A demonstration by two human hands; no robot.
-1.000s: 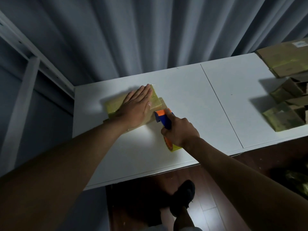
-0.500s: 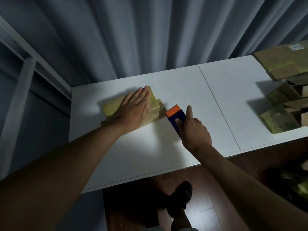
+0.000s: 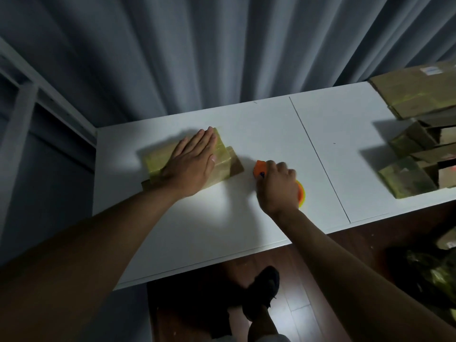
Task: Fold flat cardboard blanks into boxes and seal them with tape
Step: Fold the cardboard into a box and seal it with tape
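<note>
A small cardboard box (image 3: pixel 222 159), taped over its top, lies on the white table (image 3: pixel 246 124) at the left. My left hand (image 3: pixel 192 164) presses flat on its top with straight fingers. To the right of the box, my right hand (image 3: pixel 278 186) grips an orange and blue tape dispenser (image 3: pixel 260 169) down on the table, apart from the box. A bit of its yellowish tape roll (image 3: pixel 301 195) shows past my knuckles.
Several cardboard boxes and flat blanks (image 3: pixel 414 169) are piled at the table's right end, with a larger box (image 3: pixel 419 90) behind them. A curtain hangs behind the table. A grey metal frame (image 3: pixel 19 114) stands at the left. My foot (image 3: pixel 261 290) shows below.
My right hand pulled the tape dispenser away from the box's right end and moved it rightwards and down onto the table. My left hand stayed flat on the box.
</note>
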